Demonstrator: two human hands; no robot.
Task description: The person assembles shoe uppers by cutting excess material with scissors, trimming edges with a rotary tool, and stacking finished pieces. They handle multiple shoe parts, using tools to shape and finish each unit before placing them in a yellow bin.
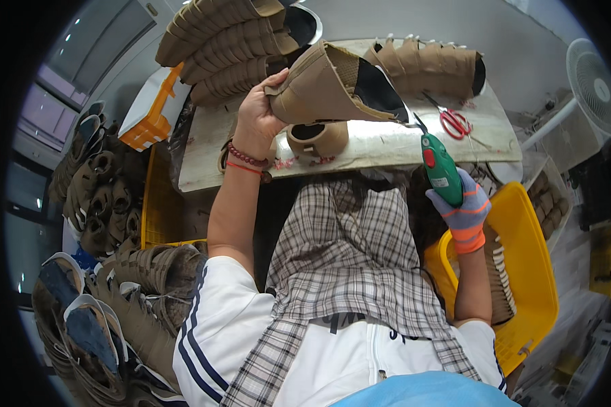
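Note:
My bare left hand point(261, 112) grips a tan shoe upper point(316, 88) by one end and holds it tilted above the worktable. Its dark lining shows at the open end on the right. In my right hand point(463, 203), which wears a grey and orange glove, is a green handheld power tool point(441, 166) with a red button. The tool's thin metal tip is at the white-edged rim of the upper, and I cannot tell whether it touches. Beneath the held piece, another tan upper point(319, 139) stands on the table.
Red-handled scissors point(456, 125) lie on the worktable point(387, 146) among thread scraps. Stacked uppers point(234, 47) stand at the back left, with a row of uppers point(428, 68) at the back right. A yellow basket point(533, 251) is at my right, a white fan point(596, 85) beyond, and heaped uppers point(142, 319) at my left.

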